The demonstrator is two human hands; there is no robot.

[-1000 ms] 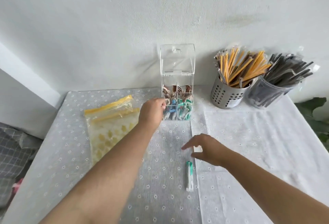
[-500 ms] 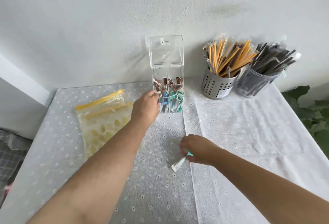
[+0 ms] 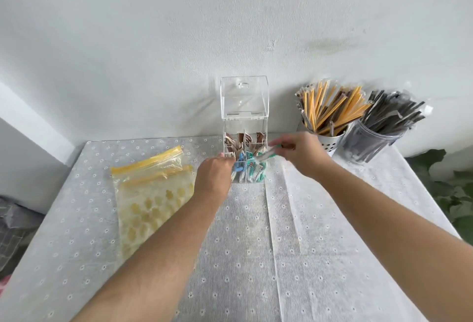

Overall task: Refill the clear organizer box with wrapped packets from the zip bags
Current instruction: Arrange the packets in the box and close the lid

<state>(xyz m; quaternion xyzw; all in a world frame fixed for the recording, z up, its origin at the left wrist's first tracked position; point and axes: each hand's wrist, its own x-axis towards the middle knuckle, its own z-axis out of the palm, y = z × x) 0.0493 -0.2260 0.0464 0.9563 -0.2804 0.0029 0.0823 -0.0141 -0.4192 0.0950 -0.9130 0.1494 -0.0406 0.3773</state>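
Note:
The clear organizer box point(image 3: 244, 127) stands against the wall with its lid tipped up. Its compartments hold brown packets at the back and blue and green ones at the front. My left hand point(image 3: 216, 177) rests against the box's front left corner, fingers curled on it. My right hand point(image 3: 298, 154) hovers at the box's right side, pinching a green and white wrapped packet point(image 3: 265, 155) over the front right compartment. Two flat zip bags point(image 3: 153, 191) with yellow seals lie on the table to the left.
A white perforated cup point(image 3: 326, 140) of yellow and brown wrapped sticks and a clear jar point(image 3: 366, 142) of dark wrapped sticks stand at the back right. The table carries a dotted white cloth point(image 3: 243, 257). Green leaves point(image 3: 453, 188) show past the right edge.
My right hand picked the green packet off the cloth and carried it up to the box's front right compartment. My left hand stayed at the box.

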